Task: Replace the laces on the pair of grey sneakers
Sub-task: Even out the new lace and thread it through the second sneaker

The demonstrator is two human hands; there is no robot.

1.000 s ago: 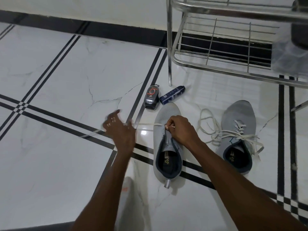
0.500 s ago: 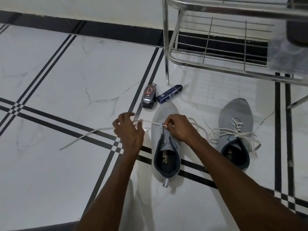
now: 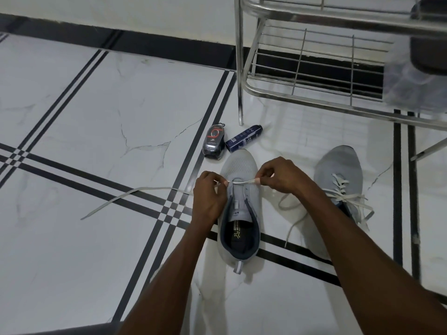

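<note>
We should even out both ends before crossing to the next eyelets. Our left hand [image 3: 209, 197] and right hand [image 3: 281, 176] each pinch the white lace [image 3: 243, 182], stretched flat between them across the lowest eyelets of the near sneaker [image 3: 239, 209]. The laced sneaker [image 3: 338, 175] sits further right.

Right forearm covers the heel of the laced sneaker [image 3: 338, 180] at 3 o'clock. Steel rack [image 3: 314, 97] runs off the frame at 1 o'clock, and some dark blurry thing [image 3: 428, 52] on it, can't tell what.
</note>
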